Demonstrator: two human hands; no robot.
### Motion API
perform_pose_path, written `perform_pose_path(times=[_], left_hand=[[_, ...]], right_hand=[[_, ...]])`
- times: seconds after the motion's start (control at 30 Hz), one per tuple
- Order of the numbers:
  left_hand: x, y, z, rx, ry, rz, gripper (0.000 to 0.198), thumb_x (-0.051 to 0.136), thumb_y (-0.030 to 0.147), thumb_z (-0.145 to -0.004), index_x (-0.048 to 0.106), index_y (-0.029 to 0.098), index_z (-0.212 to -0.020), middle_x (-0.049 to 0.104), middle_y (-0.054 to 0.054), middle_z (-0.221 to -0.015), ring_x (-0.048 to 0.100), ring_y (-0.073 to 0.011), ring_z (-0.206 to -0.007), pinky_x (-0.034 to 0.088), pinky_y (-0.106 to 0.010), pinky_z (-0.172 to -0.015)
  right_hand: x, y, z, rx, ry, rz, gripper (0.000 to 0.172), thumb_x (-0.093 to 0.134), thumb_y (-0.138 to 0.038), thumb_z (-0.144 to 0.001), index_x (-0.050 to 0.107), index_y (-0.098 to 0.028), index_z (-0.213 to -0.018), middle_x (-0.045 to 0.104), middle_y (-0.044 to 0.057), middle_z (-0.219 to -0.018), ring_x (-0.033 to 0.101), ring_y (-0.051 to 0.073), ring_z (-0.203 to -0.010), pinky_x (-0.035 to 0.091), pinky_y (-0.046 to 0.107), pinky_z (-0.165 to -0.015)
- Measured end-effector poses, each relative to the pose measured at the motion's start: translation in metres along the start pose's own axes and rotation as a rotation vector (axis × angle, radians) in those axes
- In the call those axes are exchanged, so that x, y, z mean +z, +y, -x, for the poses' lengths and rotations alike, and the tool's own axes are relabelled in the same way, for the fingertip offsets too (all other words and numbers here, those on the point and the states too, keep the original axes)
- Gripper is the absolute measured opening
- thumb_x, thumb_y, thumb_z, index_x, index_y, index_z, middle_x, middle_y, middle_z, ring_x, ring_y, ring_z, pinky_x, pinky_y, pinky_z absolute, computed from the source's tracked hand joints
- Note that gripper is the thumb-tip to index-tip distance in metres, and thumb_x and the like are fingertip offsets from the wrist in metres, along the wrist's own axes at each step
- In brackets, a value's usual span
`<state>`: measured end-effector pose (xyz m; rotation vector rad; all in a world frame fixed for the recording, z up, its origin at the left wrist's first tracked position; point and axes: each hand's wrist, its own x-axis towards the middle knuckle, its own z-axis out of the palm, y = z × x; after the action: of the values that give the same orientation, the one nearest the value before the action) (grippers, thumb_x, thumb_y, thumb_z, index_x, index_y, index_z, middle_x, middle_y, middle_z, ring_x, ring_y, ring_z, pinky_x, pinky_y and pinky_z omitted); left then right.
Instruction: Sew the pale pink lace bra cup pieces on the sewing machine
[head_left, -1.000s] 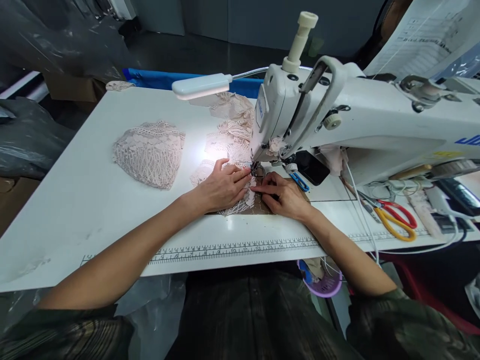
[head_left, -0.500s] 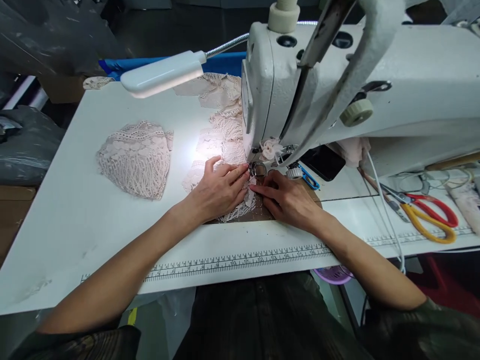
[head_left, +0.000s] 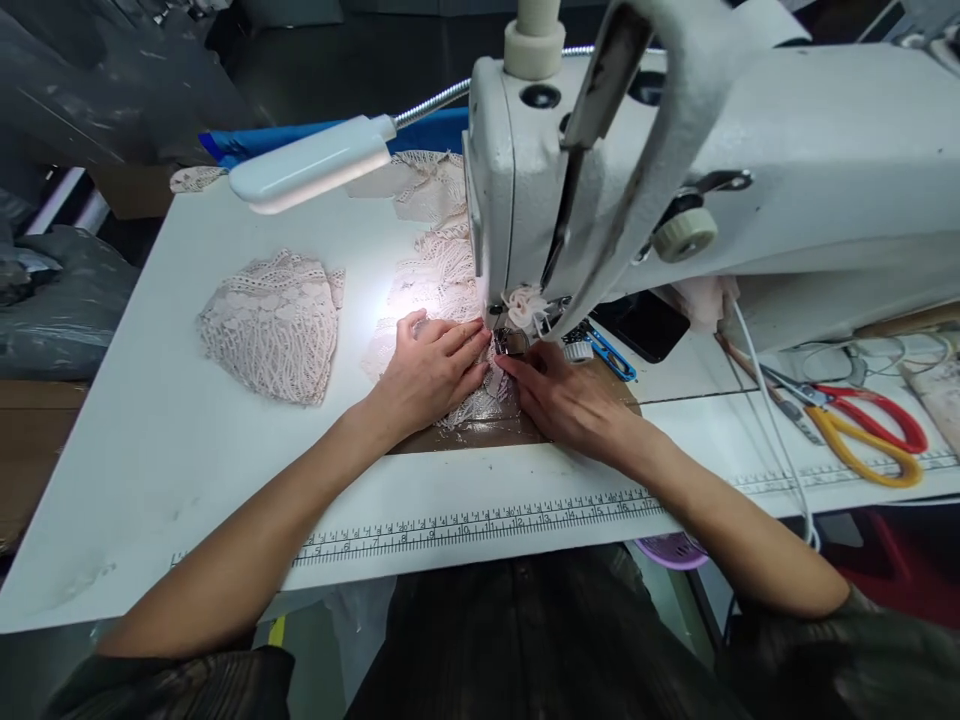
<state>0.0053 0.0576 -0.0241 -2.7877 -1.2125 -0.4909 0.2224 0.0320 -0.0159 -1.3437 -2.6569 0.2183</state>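
Note:
Pale pink lace fabric (head_left: 439, 270) runs under the sewing machine (head_left: 499, 190) and spreads out behind my left hand. My left hand (head_left: 431, 370) rests on this lace with its fingers stretched out, fingertips just left of the presser foot (head_left: 511, 343). On the other side of the foot, my right hand (head_left: 566, 400) pinches the near edge of the lace between thumb and forefinger. Its other fingers are curled under. The lace's fringed near end lies between the hands on a brown plate (head_left: 517, 432). The needle point cannot be made out.
Another lace piece (head_left: 274, 330) lies to the left on the white table (head_left: 150, 450). A lamp (head_left: 311, 160) hangs above. At right are blue thread snips (head_left: 611, 352), a phone (head_left: 645, 325) and scissors (head_left: 874, 440) with red and yellow handles. A white cord crosses there.
The lace's near end has moved away from me, towards the presser foot, and more of the brown plate shows. Both hands have moved slightly with it. The view has shifted a little.

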Motion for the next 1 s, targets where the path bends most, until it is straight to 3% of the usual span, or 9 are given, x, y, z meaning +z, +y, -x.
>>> perform_pose_path(times=[0.13, 0.23, 0.37, 0.47, 0.6, 0.8, 1.0], left_hand=[[-0.007, -0.003, -0.002, 0.029, 0.062, -0.015, 0.025, 0.048, 0.032, -0.097, 0.064, 0.018, -0.111, 0.068, -0.011, -0.103, 0.059, -0.0246, -0.088, 0.041, -0.052, -0.089], [-0.014, -0.003, -0.002, 0.104, 0.123, 0.032, 0.02, 0.05, 0.025, -0.095, 0.065, 0.015, -0.103, 0.068, -0.011, -0.101, 0.06, -0.0224, -0.086, 0.045, -0.047, -0.084], [-0.017, 0.001, 0.0, 0.234, 0.045, 0.194, 0.019, 0.049, 0.018, -0.092, 0.064, 0.013, -0.103, 0.068, -0.011, -0.103, 0.062, -0.0214, -0.094, 0.049, -0.039, -0.081], [-0.012, 0.003, 0.002, 0.242, 0.011, 0.223, 0.018, 0.05, 0.019, -0.092, 0.065, 0.014, -0.101, 0.069, -0.011, -0.105, 0.063, -0.0208, -0.096, 0.05, -0.038, -0.082], [-0.006, 0.004, 0.003, 0.23, 0.071, 0.225, 0.015, 0.052, 0.019, -0.094, 0.066, 0.015, -0.092, 0.071, -0.007, -0.097, 0.065, -0.0169, -0.088, 0.052, -0.034, -0.078], [-0.007, 0.005, 0.001, 0.185, 0.28, 0.27, 0.008, 0.058, 0.016, -0.091, 0.066, 0.015, -0.088, 0.072, -0.005, -0.091, 0.067, -0.0147, -0.084, 0.054, -0.032, -0.077], [-0.002, 0.005, 0.003, 0.238, 0.189, 0.254, 0.009, 0.057, 0.016, -0.092, 0.067, 0.017, -0.092, 0.072, -0.005, -0.096, 0.066, -0.015, -0.089, 0.053, -0.035, -0.085]], right_hand=[[-0.002, 0.019, 0.009, 0.039, 0.089, -0.278, 0.033, 0.043, -0.027, -0.095, 0.064, -0.018, -0.119, 0.058, 0.014, -0.117, 0.059, 0.018, -0.081, 0.049, 0.032, -0.073], [-0.011, 0.029, 0.011, 0.025, 0.12, -0.4, 0.025, 0.045, -0.024, -0.093, 0.067, -0.018, -0.102, 0.062, 0.01, -0.107, 0.059, 0.02, -0.092, 0.049, 0.033, -0.079], [-0.024, 0.033, 0.002, -0.042, 0.035, -0.385, 0.023, 0.047, -0.023, -0.092, 0.068, -0.018, -0.097, 0.065, 0.006, -0.087, 0.06, 0.019, -0.082, 0.047, 0.031, -0.073], [-0.025, 0.033, -0.009, -0.033, -0.029, -0.323, 0.02, 0.05, -0.025, -0.09, 0.069, -0.017, -0.091, 0.066, 0.006, -0.082, 0.058, 0.018, -0.075, 0.045, 0.031, -0.069], [-0.015, 0.033, -0.014, 0.075, 0.054, -0.372, 0.02, 0.048, -0.021, -0.089, 0.066, -0.018, -0.082, 0.064, 0.004, -0.076, 0.056, 0.016, -0.068, 0.043, 0.029, -0.064], [-0.005, 0.034, -0.006, 0.105, 0.192, -0.47, 0.018, 0.051, -0.02, -0.087, 0.069, -0.018, -0.086, 0.066, 0.005, -0.085, 0.059, 0.017, -0.073, 0.045, 0.029, -0.069], [-0.001, 0.029, -0.002, -0.009, 0.139, -0.345, 0.032, 0.048, -0.027, -0.094, 0.07, -0.022, -0.116, 0.065, 0.007, -0.096, 0.057, 0.015, -0.074, 0.04, 0.026, -0.065]])
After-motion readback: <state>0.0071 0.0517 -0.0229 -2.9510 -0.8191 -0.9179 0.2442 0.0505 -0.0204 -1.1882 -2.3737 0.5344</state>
